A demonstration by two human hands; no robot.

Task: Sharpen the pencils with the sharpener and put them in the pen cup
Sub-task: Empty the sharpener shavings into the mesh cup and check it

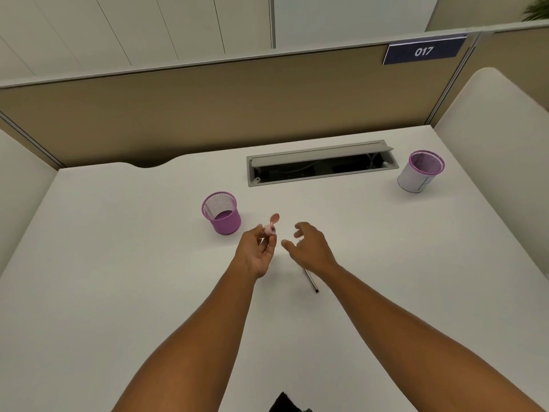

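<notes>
A: Item one, the hands?

B: Left hand (pixel 258 250), palm turned up, fingers pinched around a small pink sharpener (pixel 271 228) with its round lid flipped open and standing up. Right hand (pixel 309 246) just beside it, fingers spread and loosely curled, gripping nothing, hovering above the desk (pixel 118 263).

A: Pencils?

B: One dark pencil (pixel 311 281), lying flat on the desk, mostly hidden under the right wrist; only its near end shows. I cannot tell whether the tip is sharpened.

A: Cups?

B: Two. A purple mesh pen cup (pixel 221 212), upright, just to the left and slightly beyond the left hand, apart from it; nothing shows inside. A second cup (pixel 420 171), purple-rimmed with a white wrap around its wall, upright at the far right of the desk, well apart from both hands.

A: Fixtures?

B: A grey cable tray (pixel 322 165) recessed in the far middle of the desk, lid raised, dark inside. Tan partition (pixel 208 114) behind, bearing a blue plate marked 017 (pixel 424 51) at the upper right.

A: Anything else?

B: A small dark object (pixel 283 402) at the near edge, too cropped to identify.
</notes>
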